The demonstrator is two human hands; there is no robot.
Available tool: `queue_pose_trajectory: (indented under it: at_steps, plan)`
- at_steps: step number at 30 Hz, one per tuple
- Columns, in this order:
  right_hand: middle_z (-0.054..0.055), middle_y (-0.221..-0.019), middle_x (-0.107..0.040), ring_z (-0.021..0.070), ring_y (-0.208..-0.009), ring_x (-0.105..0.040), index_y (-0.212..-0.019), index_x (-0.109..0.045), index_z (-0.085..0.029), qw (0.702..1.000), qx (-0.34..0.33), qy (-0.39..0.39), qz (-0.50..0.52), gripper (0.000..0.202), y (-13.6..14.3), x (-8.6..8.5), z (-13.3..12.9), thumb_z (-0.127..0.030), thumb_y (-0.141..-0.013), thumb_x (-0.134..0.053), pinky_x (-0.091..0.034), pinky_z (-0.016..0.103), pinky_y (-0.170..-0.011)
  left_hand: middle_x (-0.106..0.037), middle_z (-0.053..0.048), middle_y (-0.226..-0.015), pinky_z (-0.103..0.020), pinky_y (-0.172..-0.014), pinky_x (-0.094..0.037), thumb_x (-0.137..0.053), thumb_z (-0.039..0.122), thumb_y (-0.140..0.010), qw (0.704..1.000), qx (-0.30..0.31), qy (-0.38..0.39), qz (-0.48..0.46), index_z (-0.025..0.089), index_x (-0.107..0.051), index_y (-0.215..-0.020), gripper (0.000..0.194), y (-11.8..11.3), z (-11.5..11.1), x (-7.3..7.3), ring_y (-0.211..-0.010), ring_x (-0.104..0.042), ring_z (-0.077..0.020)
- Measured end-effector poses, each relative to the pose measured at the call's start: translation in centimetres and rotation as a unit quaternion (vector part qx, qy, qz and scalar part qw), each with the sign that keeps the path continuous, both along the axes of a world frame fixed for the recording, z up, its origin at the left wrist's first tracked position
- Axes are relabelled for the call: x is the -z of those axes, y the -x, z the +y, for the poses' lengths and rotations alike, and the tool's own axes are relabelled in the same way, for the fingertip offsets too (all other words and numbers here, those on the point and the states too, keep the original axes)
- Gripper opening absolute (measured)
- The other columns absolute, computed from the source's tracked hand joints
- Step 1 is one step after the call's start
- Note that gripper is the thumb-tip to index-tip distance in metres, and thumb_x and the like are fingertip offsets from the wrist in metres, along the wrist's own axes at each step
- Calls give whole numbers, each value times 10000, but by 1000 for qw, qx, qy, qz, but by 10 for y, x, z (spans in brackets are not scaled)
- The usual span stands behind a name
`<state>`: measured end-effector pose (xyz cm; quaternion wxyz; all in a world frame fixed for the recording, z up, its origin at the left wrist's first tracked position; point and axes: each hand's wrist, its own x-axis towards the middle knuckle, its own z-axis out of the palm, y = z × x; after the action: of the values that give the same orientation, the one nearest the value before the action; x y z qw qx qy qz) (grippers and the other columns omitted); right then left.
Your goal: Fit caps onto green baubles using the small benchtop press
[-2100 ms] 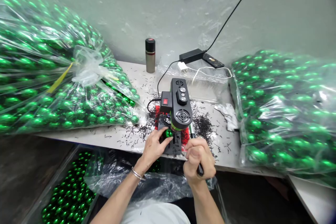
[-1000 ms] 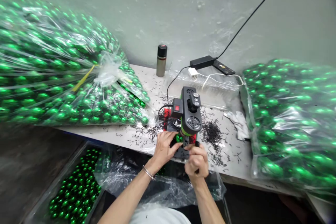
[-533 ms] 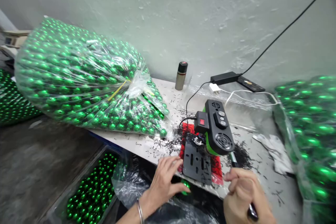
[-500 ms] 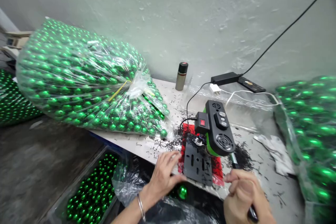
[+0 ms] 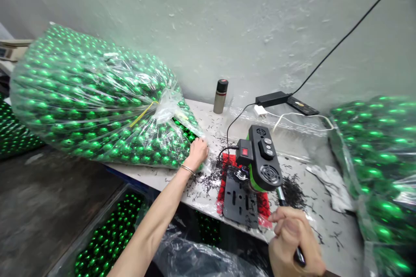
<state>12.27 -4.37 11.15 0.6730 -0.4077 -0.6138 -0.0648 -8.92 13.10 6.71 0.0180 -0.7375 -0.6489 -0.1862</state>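
My left hand (image 5: 198, 151) reaches to the torn lower right end of a big clear bag of shiny green balls (image 5: 97, 108). Its fingers are curled at the bag's opening, and what they hold, if anything, is hidden. My right hand (image 5: 294, 238) is wrapped round the black handle (image 5: 299, 256) of a small black and green machine (image 5: 267, 158). Below the machine's head lies a slotted black base plate (image 5: 240, 201) on a red mat (image 5: 264, 212).
Black scraps (image 5: 292, 192) litter the white table (image 5: 195, 197). Behind stand a spray can (image 5: 220, 96) and a power adapter (image 5: 273, 98). A white glove (image 5: 334, 186) and another ball bag (image 5: 380, 160) lie right. A bin of green balls (image 5: 107, 238) sits below left.
My left hand has moved up and left from the front of the base plate to the bag. The green ball below the plate has gone from view. My right hand keeps the handle.
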Motion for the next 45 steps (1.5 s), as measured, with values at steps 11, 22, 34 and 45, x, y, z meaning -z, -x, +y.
queue_pose_trajectory:
  at_steps: [11,22,34,45]
  plan:
    - [-15,-646,-504,70,-580,-514,-621,-431,-165,1000,-3,14,2,306,-1,7,-3,-32,-896,-459,-361,242,-511,-729,-74,-1058,-270,-781,-538,-848,375,-691,644,-18,206,-737,165,-734,-1092,467,-10,-96,5,-845,-667,-158]
    - [-21,-646,-499,95,-614,-515,-674,-440,-190,999,-11,46,-9,275,-2,6,-7,-81,-925,-464,-396,261,-563,-736,-51,-977,-350,-885,-525,-744,327,-797,815,47,196,-543,208,-723,-1138,362,-73,-132,40,-913,-665,-208]
    - [-8,-672,-515,99,-632,-521,-679,-452,-185,998,-23,55,-10,267,-4,11,-9,-96,-931,-451,-412,260,-590,-711,-135,-1096,-426,-880,-516,-588,336,-957,950,197,-40,-238,143,-614,-1181,298,-80,-139,47,-989,-655,-267]
    - [-5,-687,-537,104,-625,-527,-672,-475,-189,998,-19,54,-12,279,-4,19,-11,-146,-945,-438,-471,289,-634,-686,-95,-1087,-469,-985,-458,-626,343,-933,943,186,-6,-277,205,-645,-1166,271,-85,-134,56,-1034,-616,-268]
